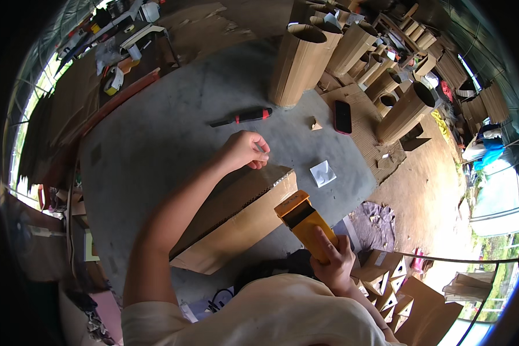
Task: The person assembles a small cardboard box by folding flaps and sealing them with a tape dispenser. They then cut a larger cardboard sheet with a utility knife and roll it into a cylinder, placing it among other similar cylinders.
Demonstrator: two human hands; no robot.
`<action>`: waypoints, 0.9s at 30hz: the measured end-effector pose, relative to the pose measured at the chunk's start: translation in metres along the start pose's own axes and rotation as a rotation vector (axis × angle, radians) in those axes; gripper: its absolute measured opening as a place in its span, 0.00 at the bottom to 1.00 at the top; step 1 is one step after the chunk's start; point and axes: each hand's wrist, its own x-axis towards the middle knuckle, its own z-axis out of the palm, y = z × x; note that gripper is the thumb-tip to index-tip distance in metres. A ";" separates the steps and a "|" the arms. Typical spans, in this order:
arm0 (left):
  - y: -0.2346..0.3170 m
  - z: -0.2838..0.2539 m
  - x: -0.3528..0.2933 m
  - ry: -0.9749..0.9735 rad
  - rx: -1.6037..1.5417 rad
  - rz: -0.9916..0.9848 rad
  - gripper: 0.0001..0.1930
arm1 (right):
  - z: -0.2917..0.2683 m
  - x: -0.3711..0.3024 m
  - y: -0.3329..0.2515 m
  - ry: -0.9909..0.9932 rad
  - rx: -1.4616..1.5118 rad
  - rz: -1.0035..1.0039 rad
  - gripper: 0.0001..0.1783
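Cardboard sheet [236, 216] lies flat on the grey desk [155, 138], slanting from 7 o'clock toward 1 o'clock just ahead of our body. Our left hand [245, 150] rests at the sheet's far edge, fingers curled together and pinched at that edge; we cannot tell whether anything small sits between the fingertips. Our right hand [331, 262] is clamped on a yellow hand tool [303, 222], whose dark head points toward the sheet's near right corner at 1 o'clock from the hand. The two hands are well apart.

We judge the step in hand to be positioning: the sheet is being steadied while the tool is brought to its edge. The next move calls for a firm hold on the sheet and a square approach of the tool head to the corner.

Beyond the sheet, a red-and-black knife [242, 117] lies at 12 o'clock, a phone [343, 117] at 1 o'clock, with upright cardboard tubes [300, 63] behind.
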 end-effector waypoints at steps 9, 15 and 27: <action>-0.099 0.031 0.018 0.198 0.413 0.200 0.13 | 0.042 0.009 0.024 -0.152 -0.061 0.010 0.40; -0.140 0.026 0.011 0.272 0.627 -0.082 0.20 | 0.046 0.006 0.024 -0.166 -0.069 0.009 0.40; -0.031 0.076 -0.026 0.074 0.192 0.261 0.24 | 0.053 0.008 0.041 -0.149 -0.043 -0.069 0.42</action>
